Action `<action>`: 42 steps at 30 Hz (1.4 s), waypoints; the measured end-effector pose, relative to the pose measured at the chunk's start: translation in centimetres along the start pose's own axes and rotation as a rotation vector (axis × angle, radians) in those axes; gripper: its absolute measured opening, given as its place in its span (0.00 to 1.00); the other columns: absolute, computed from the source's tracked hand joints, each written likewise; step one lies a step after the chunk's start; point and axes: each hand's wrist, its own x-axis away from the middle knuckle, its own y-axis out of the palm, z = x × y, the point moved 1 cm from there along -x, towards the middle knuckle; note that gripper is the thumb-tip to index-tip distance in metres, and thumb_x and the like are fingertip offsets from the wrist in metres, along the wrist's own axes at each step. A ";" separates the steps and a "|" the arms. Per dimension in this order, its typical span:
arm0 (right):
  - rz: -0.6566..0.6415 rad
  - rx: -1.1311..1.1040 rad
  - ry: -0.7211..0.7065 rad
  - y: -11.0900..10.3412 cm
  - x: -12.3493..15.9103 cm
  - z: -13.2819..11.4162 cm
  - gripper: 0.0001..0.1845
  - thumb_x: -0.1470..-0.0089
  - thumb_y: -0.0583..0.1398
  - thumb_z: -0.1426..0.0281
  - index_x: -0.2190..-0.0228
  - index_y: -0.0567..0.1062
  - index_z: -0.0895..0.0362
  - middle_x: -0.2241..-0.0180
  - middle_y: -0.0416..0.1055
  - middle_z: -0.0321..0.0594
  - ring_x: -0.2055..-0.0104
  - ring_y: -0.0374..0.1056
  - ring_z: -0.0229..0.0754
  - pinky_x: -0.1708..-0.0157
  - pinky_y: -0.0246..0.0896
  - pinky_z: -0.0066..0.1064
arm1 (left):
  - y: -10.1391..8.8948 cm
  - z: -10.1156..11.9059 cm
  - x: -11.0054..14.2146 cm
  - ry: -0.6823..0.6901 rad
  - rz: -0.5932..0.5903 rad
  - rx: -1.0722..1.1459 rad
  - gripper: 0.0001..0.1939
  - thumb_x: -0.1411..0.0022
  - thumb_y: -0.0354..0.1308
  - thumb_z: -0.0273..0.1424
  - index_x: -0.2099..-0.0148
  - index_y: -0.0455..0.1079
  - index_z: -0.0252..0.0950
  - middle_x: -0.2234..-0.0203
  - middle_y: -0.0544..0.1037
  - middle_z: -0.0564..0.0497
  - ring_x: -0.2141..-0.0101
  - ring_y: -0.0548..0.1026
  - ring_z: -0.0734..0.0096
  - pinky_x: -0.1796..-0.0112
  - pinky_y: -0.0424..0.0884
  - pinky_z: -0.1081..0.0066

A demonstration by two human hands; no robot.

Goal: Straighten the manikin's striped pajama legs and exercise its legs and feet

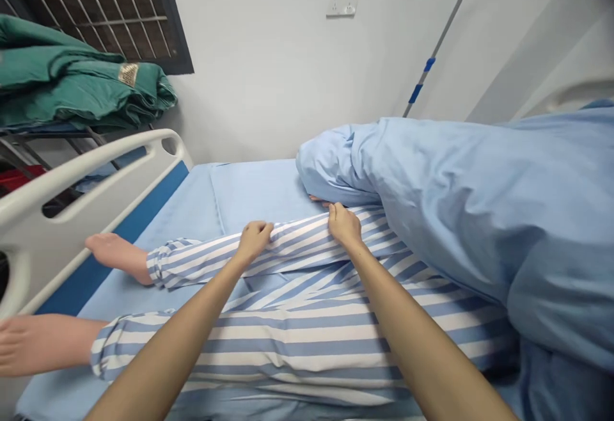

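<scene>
A white wall (259,56) rises behind the striped trousers (288,338) I have hold of, and a bed (261,190) with a light blue sheet spreads beneath them. A blue quilt (455,184) is heaped over their right end. The trousers, white with blue stripes, are worn by someone lying down. Left of them stands the pale bed board (105,206); past it, to their far left, green cloth (86,88) is piled below a barred window (110,11). A thin pole (444,34) with blue bands slants up behind the trousers, to the right. Two bare feet (48,344) stick out of their cuffs. My left hand (256,240) and right hand (344,224) both have their fingers curled tight on the trousers' farther leg, gripping its top edge a little apart. A socket plate (341,5) sits on the wall above the trousers. Smallest is a tan label (128,74) on the green cloth, its dark lettering too blurred to read.
</scene>
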 end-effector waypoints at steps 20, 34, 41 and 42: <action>-0.231 -0.075 -0.113 0.2 8.2 -10.3 0.17 0.41 0.47 0.63 0.70 0.69 0.60 0.70 0.69 0.45 0.66 0.65 0.42 0.67 0.51 0.30 | -14.2 -15.1 18.3 -0.065 0.183 -0.665 0.16 0.39 0.42 0.33 0.73 0.69 0.39 0.75 0.77 0.52 0.71 0.73 0.69 0.69 0.58 0.71; -0.189 -0.623 -0.563 6.3 28.3 -28.4 0.16 0.41 0.45 0.69 0.78 0.65 0.56 0.77 0.67 0.36 0.75 0.59 0.38 0.75 0.41 0.30 | -16.8 -19.3 18.7 0.354 0.069 -0.753 0.14 0.41 0.44 0.29 0.68 0.71 0.39 0.72 0.77 0.50 0.69 0.72 0.66 0.65 0.66 0.67; -0.118 -0.652 -0.509 9.1 28.3 -28.3 0.17 0.42 0.46 0.68 0.79 0.64 0.55 0.78 0.66 0.37 0.76 0.59 0.39 0.75 0.40 0.31 | -17.8 -18.2 17.8 0.304 -0.007 -0.695 0.11 0.44 0.47 0.30 0.73 0.70 0.38 0.75 0.76 0.50 0.71 0.72 0.65 0.67 0.64 0.68; -0.125 -0.703 -0.472 9.3 28.1 -28.4 0.18 0.42 0.45 0.67 0.80 0.63 0.55 0.79 0.65 0.37 0.76 0.58 0.38 0.75 0.40 0.30 | -17.6 -17.8 17.8 0.245 0.062 -0.633 0.11 0.45 0.47 0.31 0.73 0.69 0.38 0.75 0.76 0.50 0.71 0.72 0.66 0.67 0.64 0.69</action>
